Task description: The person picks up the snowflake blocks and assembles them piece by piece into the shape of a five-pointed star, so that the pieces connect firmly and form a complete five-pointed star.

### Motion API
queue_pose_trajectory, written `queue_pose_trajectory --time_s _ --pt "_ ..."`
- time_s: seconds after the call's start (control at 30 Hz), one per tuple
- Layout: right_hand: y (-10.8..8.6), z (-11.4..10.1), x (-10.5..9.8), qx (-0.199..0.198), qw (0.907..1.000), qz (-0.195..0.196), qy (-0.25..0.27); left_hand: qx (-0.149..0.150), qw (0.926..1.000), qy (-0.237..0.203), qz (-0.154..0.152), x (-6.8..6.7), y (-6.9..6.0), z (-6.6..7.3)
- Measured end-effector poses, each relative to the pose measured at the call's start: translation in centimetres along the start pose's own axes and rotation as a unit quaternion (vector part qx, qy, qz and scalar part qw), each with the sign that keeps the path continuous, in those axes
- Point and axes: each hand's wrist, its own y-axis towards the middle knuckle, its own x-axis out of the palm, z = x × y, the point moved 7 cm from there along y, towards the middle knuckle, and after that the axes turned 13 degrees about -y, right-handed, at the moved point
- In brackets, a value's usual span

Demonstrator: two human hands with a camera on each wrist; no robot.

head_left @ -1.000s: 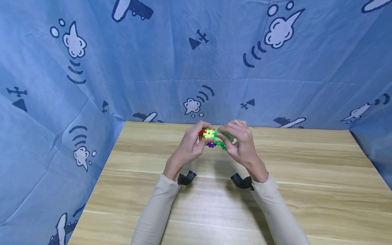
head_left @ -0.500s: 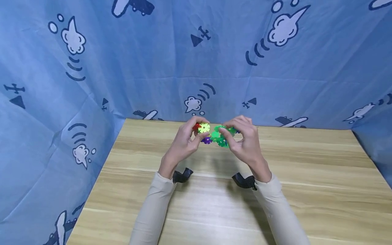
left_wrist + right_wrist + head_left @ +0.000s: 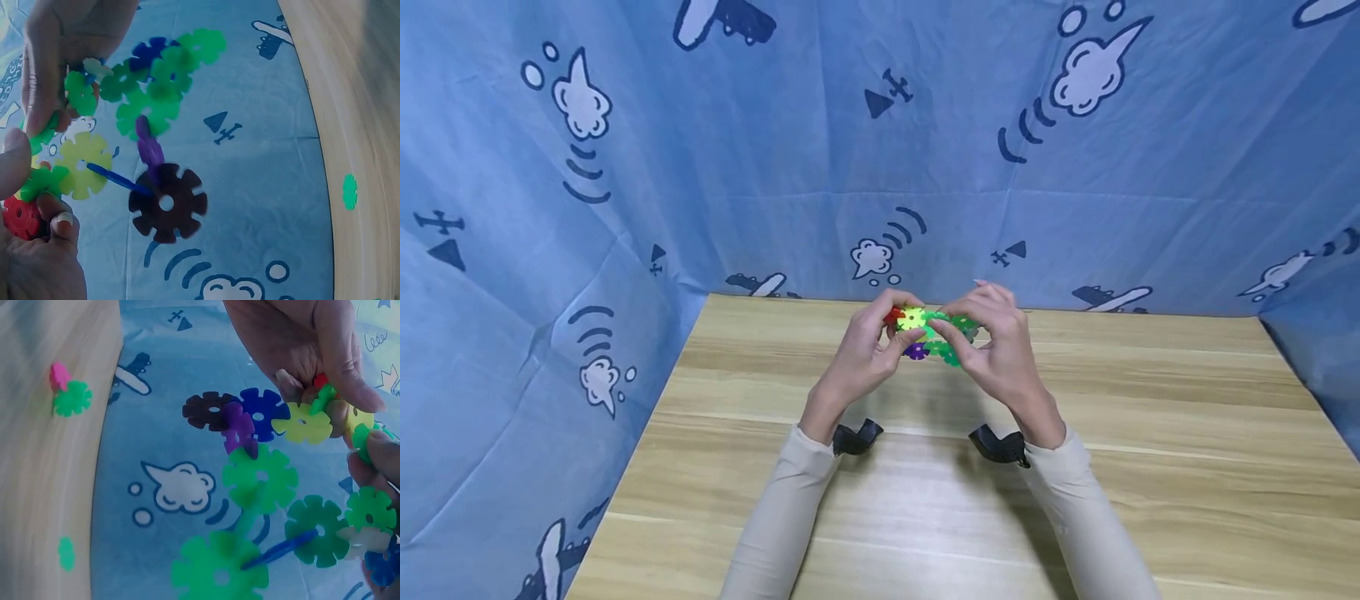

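Note:
Over the far part of the table both hands hold a linked cluster of notched plastic snowflake discs. My left hand (image 3: 867, 343) pinches its left end, by a yellow disc (image 3: 912, 318) and a red disc (image 3: 893, 317). My right hand (image 3: 1000, 346) pinches a small green disc (image 3: 361, 442) between thumb and fingers, close to the left fingertips. A purple disc (image 3: 150, 150) and a brown disc (image 3: 178, 215) hang in a loop with several green discs (image 3: 259, 478). Whether the two pinched parts touch is hidden by the fingers.
The wooden table (image 3: 1150, 400) spreads below, backed by a blue patterned curtain (image 3: 775, 150). In the right wrist view, a green disc shape (image 3: 72, 399) beside a pink disc (image 3: 59, 377) shows against the wood. Black wrist mounts (image 3: 996, 443) sit under both wrists.
The hands drew apart half a second ago, opening a gap between the yellow and green discs. Now the left hand has come back right and the gap is narrow again.

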Motion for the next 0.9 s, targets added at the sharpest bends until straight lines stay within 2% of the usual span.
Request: queue_pose_trajectory --time_s 0.23,0.5,0.77,0.9 --pt "0.1 -0.32 0.05 -0.036 0.9993 0.003 -0.001 0.025 0.9993 0.024 -0.011 -0.04 0.12 0.39" --pt "-0.23 -0.08 0.21 -0.02 0.9986 0.041 0.025 0.027 0.9996 0.011 0.0 0.1 0.06 0.31" --pt "-0.27 -0.21 0.11 -0.033 0.9986 0.038 0.013 0.03 0.9994 0.018 -0.002 0.32 0.06 0.17" --pt "-0.43 -0.09 0.19 -0.028 0.9982 0.048 0.021 0.034 0.9994 0.011 0.002 0.41 0.02 0.07"
